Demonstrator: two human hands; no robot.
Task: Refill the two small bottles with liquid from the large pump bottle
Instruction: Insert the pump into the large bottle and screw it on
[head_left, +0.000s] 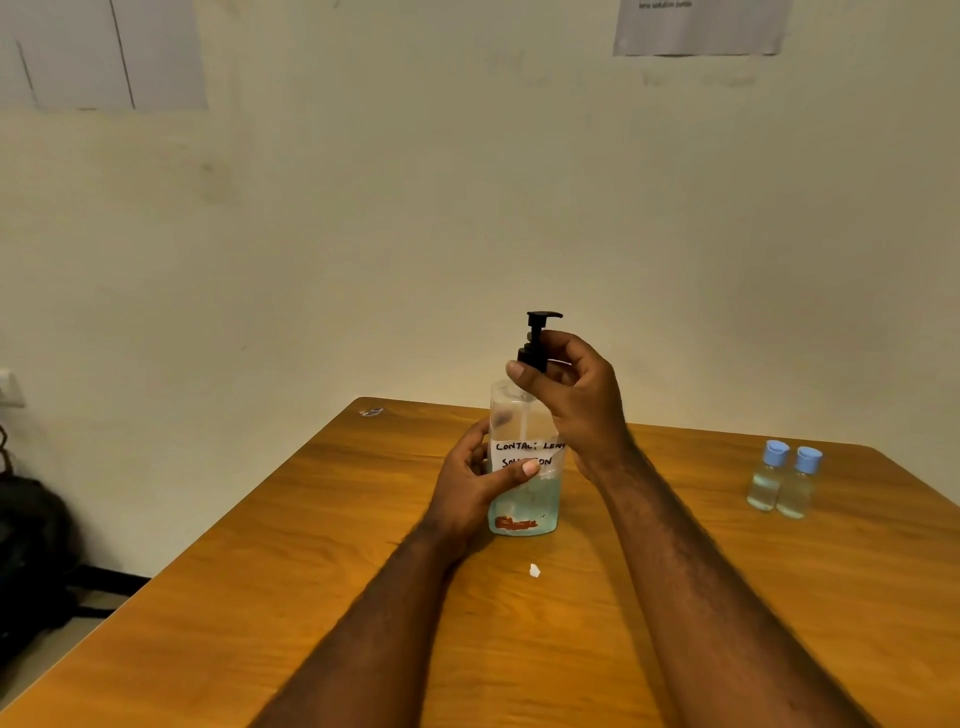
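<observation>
Head view shows a wooden table (727, 597) set against a pale wall, with the large pump bottle (522, 499) standing upright near its middle, part full of clear bluish liquid. The left hand (470, 488) grips the bottle's body, thumb across the handwritten label. The right hand (576, 395) is above it, its fingers (561, 349) and thumb curled round the black pump collar (532, 358) just under the spout. This looks like unscrewing the pump so the bottle can pour. To do it well, the left hand should pin the base flat on the table while the right turns only the collar, without pressing the spout down and without squeezing the soft walls. The two small bottles (779, 480), blue caps on, stand touching each other well off to the right; they will need opening and bringing closer. A small white scrap (534, 570) lies near the bottle.
</observation>
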